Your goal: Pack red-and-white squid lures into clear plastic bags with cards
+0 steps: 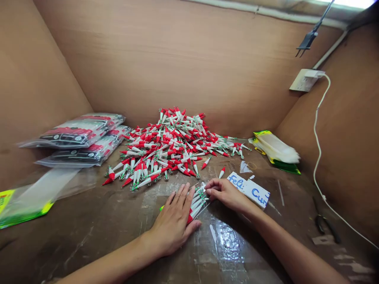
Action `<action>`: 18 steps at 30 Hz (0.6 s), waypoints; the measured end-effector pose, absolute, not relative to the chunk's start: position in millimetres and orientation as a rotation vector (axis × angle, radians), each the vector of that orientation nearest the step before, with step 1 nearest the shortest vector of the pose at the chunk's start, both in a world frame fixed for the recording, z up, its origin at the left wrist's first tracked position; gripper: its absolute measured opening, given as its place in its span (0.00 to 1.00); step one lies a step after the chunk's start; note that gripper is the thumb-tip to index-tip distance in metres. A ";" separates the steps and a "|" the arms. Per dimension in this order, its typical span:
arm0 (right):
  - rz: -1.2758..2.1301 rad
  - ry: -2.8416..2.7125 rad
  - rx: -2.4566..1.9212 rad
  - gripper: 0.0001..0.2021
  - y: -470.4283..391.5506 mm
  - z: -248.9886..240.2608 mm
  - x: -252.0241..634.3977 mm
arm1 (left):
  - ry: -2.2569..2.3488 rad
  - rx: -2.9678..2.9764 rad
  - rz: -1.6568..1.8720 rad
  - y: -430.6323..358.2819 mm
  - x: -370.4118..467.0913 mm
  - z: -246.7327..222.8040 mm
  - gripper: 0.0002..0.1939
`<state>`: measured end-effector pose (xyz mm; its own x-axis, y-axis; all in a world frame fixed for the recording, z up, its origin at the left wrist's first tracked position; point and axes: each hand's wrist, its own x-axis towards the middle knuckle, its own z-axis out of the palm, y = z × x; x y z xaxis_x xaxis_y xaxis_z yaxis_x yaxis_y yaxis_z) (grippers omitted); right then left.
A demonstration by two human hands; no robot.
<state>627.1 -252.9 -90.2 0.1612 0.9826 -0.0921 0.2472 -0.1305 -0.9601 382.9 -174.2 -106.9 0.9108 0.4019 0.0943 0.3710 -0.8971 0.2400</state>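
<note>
A clear plastic bag (197, 204) with several red-and-white lures in it lies on the brown table at the front centre. My left hand (177, 221) rests flat on the bag's left part, its fingers stretched forward. At the bag's upper right edge is my right hand (222, 192), thumb and forefinger pinched on the plastic near the green hook ends. Behind both hands spreads a large heap of red-and-white lures (174, 146). Two loose lures lie at its front right, one of them (222, 172) just above my right hand.
Stacked filled bags (79, 136) lie back left, a yellow-green empty bag (44, 193) front left. More yellow-green packaging (276, 150) lies back right. A lettered white block (248, 189) sits beside my right wrist. Pliers (325, 225) and a white cable (316, 134) are right; a plug (307, 41) hangs above.
</note>
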 end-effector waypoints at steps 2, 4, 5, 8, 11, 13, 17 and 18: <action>1.091 -1.286 -1.558 0.14 -254.9 -83.7 629.8 | 0.571 2.854 0.205 -171.2 382.9 -107.4 0.43; 1.125 -1.350 -1.577 0.14 -257.7 -78.4 632.6 | 0.556 2.848 0.199 -169.2 382.8 -106.7 0.43; 1.124 -1.371 -1.594 0.13 -259.0 -76.7 633.7 | 0.549 2.845 0.196 -168.8 382.7 -106.1 0.43; 1.037 -1.418 -1.682 0.10 -261.5 -75.1 635.4 | 0.545 2.834 0.205 -169.6 382.5 -103.1 0.43; 0.960 -1.447 -1.750 0.08 -261.2 -76.2 635.8 | 0.553 2.808 0.217 -170.2 382.9 -99.0 0.40; 0.991 -1.418 -1.736 0.08 -260.1 -77.2 635.8 | 0.550 2.783 0.205 -169.1 383.4 -96.9 0.35; 1.094 -1.335 -1.681 0.10 -258.0 -79.1 634.8 | 0.541 2.749 0.187 -164.8 383.8 -95.9 0.29; 1.099 -1.327 -1.678 0.11 -257.7 -79.7 634.3 | 0.535 2.743 0.190 -163.7 383.9 -95.9 0.30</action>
